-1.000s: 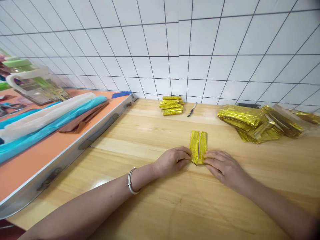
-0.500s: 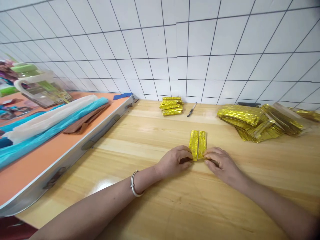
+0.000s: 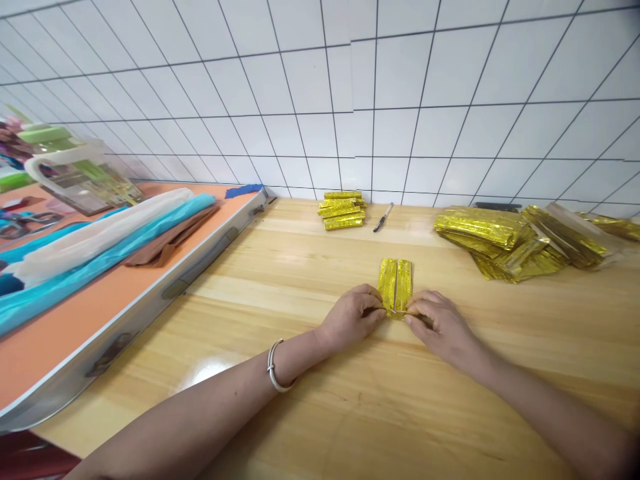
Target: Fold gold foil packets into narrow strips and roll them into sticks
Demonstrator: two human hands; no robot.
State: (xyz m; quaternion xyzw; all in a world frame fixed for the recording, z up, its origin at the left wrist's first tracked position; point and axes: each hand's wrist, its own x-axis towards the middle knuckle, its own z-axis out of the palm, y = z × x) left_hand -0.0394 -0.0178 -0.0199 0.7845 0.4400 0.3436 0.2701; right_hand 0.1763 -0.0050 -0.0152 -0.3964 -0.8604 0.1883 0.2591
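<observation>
A shiny gold foil piece (image 3: 387,283), with a narrow seam down its middle, lies on the wooden table in front of me. My left hand (image 3: 356,316) pinches its near left corner between thumb and fingers. At the near right corner, my right hand (image 3: 434,325) grips the same foil. Between the fingertips the near edge is turned up into a thin lip. The fingers partly cover both corners.
Several small gold rolls (image 3: 343,211) lie by the tiled wall, beside a pen (image 3: 383,218). A heap of gold foil packs (image 3: 493,237) is at back right. On the left, a raised orange board (image 3: 105,293) bears crepe paper, scissors (image 3: 30,223) and a clear jug (image 3: 85,173).
The foil's near edge, flat before, is now bent upward between my fingertips. Both hands have shifted slightly away from me and stay on the corners.
</observation>
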